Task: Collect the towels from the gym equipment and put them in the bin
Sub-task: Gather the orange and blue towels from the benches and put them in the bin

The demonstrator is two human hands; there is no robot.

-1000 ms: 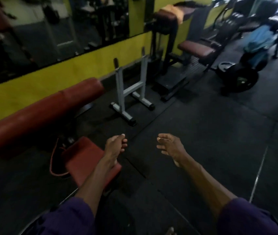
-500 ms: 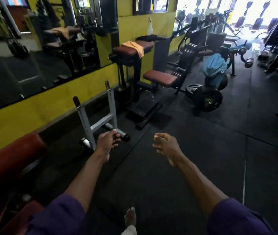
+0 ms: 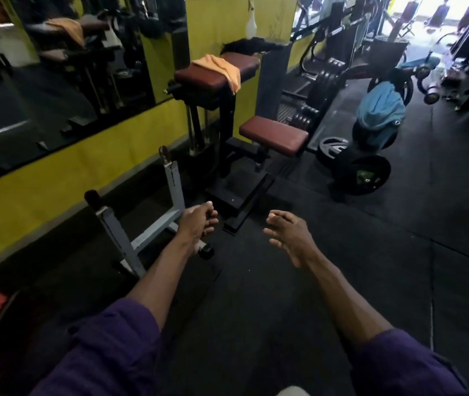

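step: going to get a towel | hands: left hand (image 3: 199, 224) and right hand (image 3: 290, 235) apart, loose, holding nothing | orange towel (image 3: 222, 68) far on pad (image 3: 199, 78), blue towel (image 3: 379, 107) far right | next: walk up, grab orange towel

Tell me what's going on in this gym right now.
A person in purple sleeves is collecting towels and holds both hands out in front, the left hand and right hand loose and holding nothing. An orange towel lies draped over the upper maroon pad of the bench ahead. A blue towel hangs over equipment farther right, above the weight plates. Neither towel has been picked up, and no bin is in view.
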